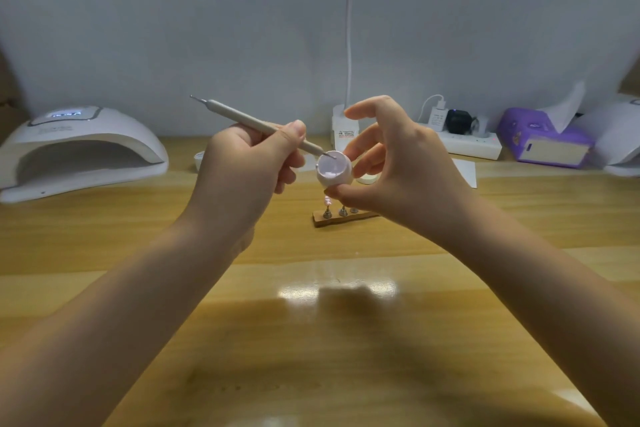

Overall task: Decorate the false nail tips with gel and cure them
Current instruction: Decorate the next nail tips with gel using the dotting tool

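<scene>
While the left hand (252, 163) grips the dotting tool (256, 123) pen-fashion, its tip dips into the gel pot (333, 168). Right hand (391, 163) pinches that pot, tilted toward the tool, raised above the table (138, 253), probably for easy loading. Nail stand (341, 217) waits beneath, mid-table; curing lamp (79, 149) at the far left edge, lit.

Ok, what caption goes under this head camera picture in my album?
Left hand dips a dotting tool into the gel pot held by the right hand.
</scene>
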The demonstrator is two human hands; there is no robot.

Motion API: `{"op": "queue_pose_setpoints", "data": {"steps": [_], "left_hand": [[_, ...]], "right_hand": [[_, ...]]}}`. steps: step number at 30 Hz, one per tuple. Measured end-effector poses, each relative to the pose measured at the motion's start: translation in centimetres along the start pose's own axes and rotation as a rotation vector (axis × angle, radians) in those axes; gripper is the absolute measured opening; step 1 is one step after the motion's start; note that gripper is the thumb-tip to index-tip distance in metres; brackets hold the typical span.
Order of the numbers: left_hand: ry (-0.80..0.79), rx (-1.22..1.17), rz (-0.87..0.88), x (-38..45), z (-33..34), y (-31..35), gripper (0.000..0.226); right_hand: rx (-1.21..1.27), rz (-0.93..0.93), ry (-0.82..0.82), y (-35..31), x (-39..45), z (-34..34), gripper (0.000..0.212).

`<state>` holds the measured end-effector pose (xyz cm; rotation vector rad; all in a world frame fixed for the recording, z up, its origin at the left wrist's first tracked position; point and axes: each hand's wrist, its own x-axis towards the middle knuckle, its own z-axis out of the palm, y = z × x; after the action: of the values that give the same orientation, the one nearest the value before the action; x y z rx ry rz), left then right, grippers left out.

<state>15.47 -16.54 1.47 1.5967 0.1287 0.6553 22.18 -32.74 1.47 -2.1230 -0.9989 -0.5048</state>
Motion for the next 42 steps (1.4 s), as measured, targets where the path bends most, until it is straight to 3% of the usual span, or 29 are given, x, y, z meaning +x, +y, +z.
{"op": "queue_pose_setpoints", "data": {"steps": [5,11,19,24,28,34,42], "left_hand": [[0.005,-0.144,-0.176,0.3,-0.3,0.2,0.022],[0.013,-0.233,-0.234,0.5,-0.3,0.4,0.025],[-0.049,-0.34,-0.132,0.8,-0.4,1.1,0.014],[-0.087,-0.408,-0.05,1.1,-0.7,1.4,0.026],[-0.102,-0.442,-0.09,1.2,-0.8,1.5,0.029],[-0.092,-0.469,-0.15,1.3,-0.7,1.4,0.034],[-0.113,-0.453,-0.167,1.1,-0.7,1.1,0.033]], "right_hand": [[0.027,0.013,-0.009,-0.2,-0.1,0.0,0.076],[0.067,0.041,-0.03,-0.5,0.0,-0.2,0.079],[0.106,0.089,-0.073,-0.1,-0.1,0.0,0.081],[0.097,0.148,-0.069,1.1,0.2,0.0,0.082],[0.021,0.203,-0.013,3.3,0.4,0.2,0.082],[-0.025,0.437,0.052,8.5,-0.1,0.8,0.078],[-0.125,0.551,-0.022,11.4,-1.4,2.4,0.082]]}}
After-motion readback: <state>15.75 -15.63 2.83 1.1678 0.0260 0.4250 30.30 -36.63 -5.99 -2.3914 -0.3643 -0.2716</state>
